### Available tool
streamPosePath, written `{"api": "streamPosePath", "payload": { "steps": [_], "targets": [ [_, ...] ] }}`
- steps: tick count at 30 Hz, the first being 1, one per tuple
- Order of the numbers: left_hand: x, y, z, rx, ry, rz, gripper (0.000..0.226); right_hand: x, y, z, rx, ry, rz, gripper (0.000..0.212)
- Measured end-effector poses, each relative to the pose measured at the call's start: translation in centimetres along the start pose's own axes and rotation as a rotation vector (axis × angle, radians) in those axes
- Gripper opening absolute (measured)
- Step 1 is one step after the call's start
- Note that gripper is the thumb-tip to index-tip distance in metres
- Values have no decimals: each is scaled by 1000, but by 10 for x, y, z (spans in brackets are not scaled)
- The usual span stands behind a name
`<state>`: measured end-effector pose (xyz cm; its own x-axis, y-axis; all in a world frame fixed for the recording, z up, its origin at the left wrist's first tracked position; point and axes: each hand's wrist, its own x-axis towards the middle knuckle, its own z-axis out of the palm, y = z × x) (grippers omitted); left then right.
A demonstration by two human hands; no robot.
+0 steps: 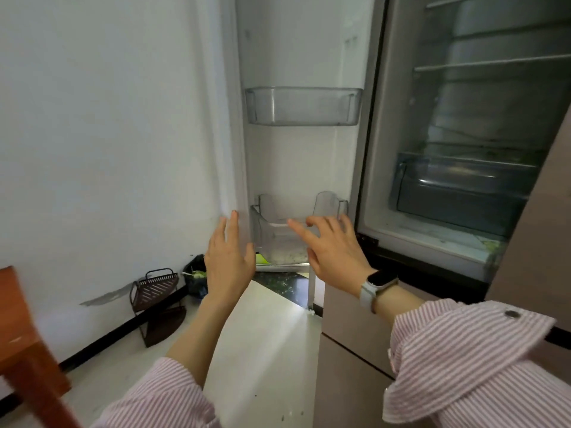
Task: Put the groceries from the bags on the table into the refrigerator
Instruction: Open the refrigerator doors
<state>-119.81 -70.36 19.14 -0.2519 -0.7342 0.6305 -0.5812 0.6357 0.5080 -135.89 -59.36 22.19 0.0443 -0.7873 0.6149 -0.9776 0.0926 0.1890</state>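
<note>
At the near left edge, a corner of a reddish-brown wooden desk [21,344] shows; no grocery bags or groceries appear anywhere in view, so where they lie cannot be told. Further right, against the white wall, a dark wire rack [156,299] stands on the floor beside a black bin bag [196,278]. The person's left hand [228,261] is raised with straight, spread fingers, holding nothing, its fingertips at the edge of the open white refrigerator door [296,50]. On that door, a clear plastic upper door bin [304,106] sits high, and a clear plastic lower door bin [278,239] sits low, with specks of debris on its floor. The right hand [333,251], wearing a pale-strapped smartwatch [375,287], is also relaxed and empty, fingers reaching over the lower bin's near rim; whether they touch it cannot be told. To the far right, the refrigerator interior [463,118] shows wire shelves [494,61] and a translucent crisper drawer [460,189], which seem to hold nothing.

The lower bin looks like thin, rigid plastic: probably light, stiff, smooth and somewhat slippery, and liable to crack if twisted. Should it need reseating or lifting, taking it by both side walls near the top rim, one hand each side, seems the safest hold. The groceries themselves cannot be judged from here.
</note>
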Motion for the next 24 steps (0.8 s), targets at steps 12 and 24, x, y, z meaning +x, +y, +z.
{"api": "streamPosePath", "payload": {
  "steps": [12, 24],
  "targets": [
    [28, 117, 8, -213, 151, 561, 40, -29, 135, -94, -418, 15, 84, 27],
    [18, 255, 84, -547, -115, 659, 47, -71, 222, -178, -970, -319, 155, 33]
  ]
}}
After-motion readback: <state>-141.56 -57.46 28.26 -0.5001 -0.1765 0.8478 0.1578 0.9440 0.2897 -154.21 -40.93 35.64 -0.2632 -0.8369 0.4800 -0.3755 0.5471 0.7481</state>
